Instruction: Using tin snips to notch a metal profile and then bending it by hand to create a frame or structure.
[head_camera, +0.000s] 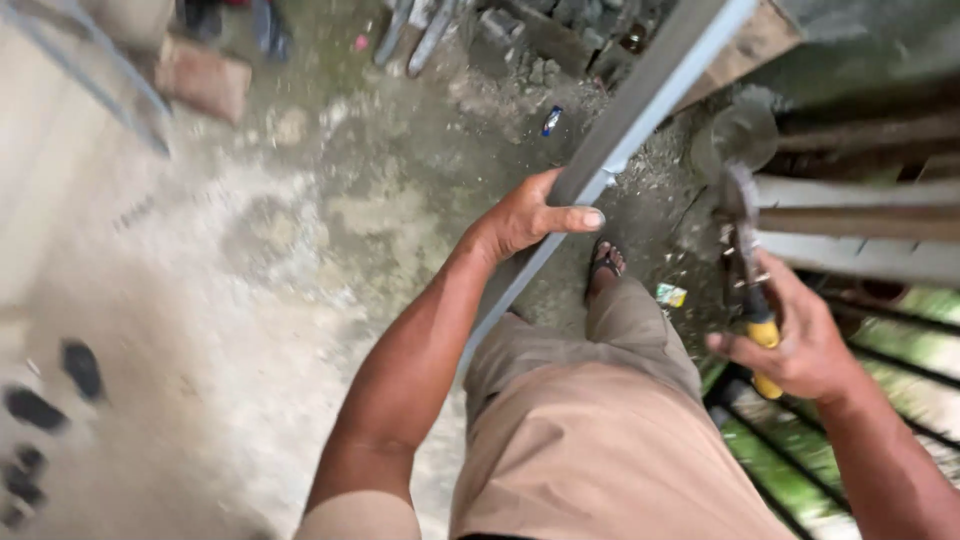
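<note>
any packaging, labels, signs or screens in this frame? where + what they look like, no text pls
Small blue and white crumpled wrapper: on the dirt ground left of the long grey metal bar, upper middle.
Small green and yellow flat packet: on the ground by the sandalled foot, between the left hand and the right hand.
Signs, screens: none in view.

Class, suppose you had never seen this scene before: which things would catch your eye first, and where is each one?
First, the long grey metal bar running diagonally from the top right down the middle, gripped by the left hand. Next, at the right, the right hand holding a yellow-handled tool beside a dark metal railing. Below lie the person's tan trousers and a sandalled foot on rough concrete ground.
</note>
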